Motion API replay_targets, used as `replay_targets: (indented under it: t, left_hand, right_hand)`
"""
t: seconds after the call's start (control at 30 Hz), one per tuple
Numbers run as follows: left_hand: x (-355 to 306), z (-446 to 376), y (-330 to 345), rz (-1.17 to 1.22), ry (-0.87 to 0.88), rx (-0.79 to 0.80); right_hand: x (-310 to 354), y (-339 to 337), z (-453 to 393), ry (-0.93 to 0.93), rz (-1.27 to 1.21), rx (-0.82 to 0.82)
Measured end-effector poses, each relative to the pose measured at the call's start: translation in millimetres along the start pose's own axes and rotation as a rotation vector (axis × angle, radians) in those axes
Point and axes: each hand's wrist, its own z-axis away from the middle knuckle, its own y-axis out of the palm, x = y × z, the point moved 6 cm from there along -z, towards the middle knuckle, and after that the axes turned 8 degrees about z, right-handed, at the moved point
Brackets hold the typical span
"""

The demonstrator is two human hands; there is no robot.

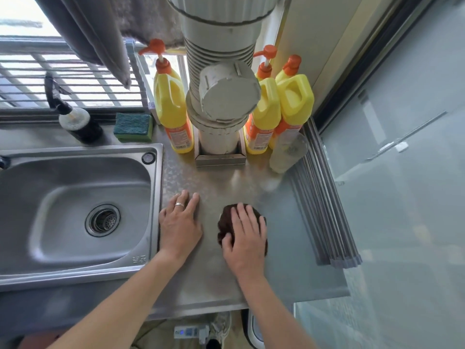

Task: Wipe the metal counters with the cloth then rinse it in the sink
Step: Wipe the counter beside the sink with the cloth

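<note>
Pressing a dark brown cloth (226, 224) flat onto the metal worktop (289, 248), the right hand (245, 238) has fingers spread over it. The left hand (180, 224) rests open beside the sink (75, 210).

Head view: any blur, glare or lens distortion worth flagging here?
Head view: wide-angle bending curves the sink rim and window bars; daylight blows out the window top left; soft blur throughout, worst on the clear bottle; both hands and the cloth stay readable.

The steel counter (219, 177) carries yellow bottles (173, 107), a sponge (133, 127) and a brown cloth (227, 217).
</note>
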Motion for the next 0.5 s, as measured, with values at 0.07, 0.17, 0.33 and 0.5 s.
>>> replay_targets:
  t: [0.07,0.17,0.33,0.5]
  left_hand:
    - [1,0,0,-0.013,0.015,-0.001]
    - [0,1,-1,-0.038,0.026,0.002]
    - [-2,2,2,-0.086,0.017,0.020]
    - [-9,2,3,-0.048,-0.017,-0.021]
  right_hand:
    - [17,4,12,-0.150,-0.059,0.020]
    - [11,2,11,-0.274,-0.095,0.042]
    - [-62,-33,9,-0.001,-0.095,-0.208]
    - [-126,-38,31,0.429,0.074,-0.111]
